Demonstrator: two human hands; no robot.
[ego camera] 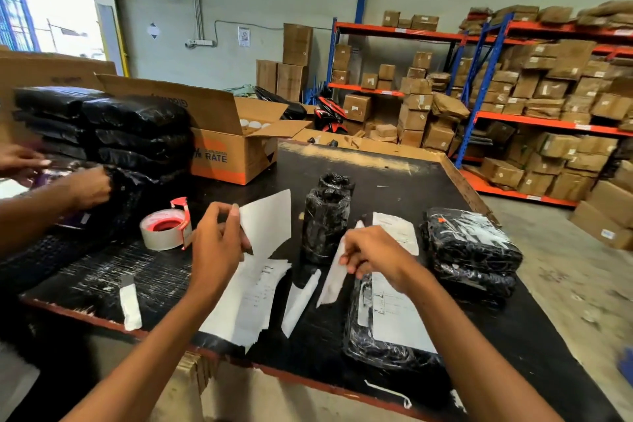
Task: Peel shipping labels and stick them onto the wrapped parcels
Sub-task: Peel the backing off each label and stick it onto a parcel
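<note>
My left hand point(217, 243) pinches the edge of a white shipping label sheet point(269, 219) held up over the black table point(479, 336). My right hand point(373, 259) grips a narrow white backing strip point(332, 281) hanging down from it. Below my right wrist lies a flat black-wrapped parcel point(363, 339) with a label point(397, 319) on top. A tall black-wrapped parcel point(325, 223) stands upright between my hands. Two stacked black parcels point(472, 250) rest at the right. A pile of label sheets point(250, 301) lies under my left hand.
A tape roll with red dispenser point(166, 228) sits left of my hand. Another person's hands point(85, 187) work at a stack of black parcels point(113, 127). An open cardboard box point(233, 151) stands behind. Loose paper strips point(130, 307) lie on the table. Shelves of boxes point(513, 106) fill the right.
</note>
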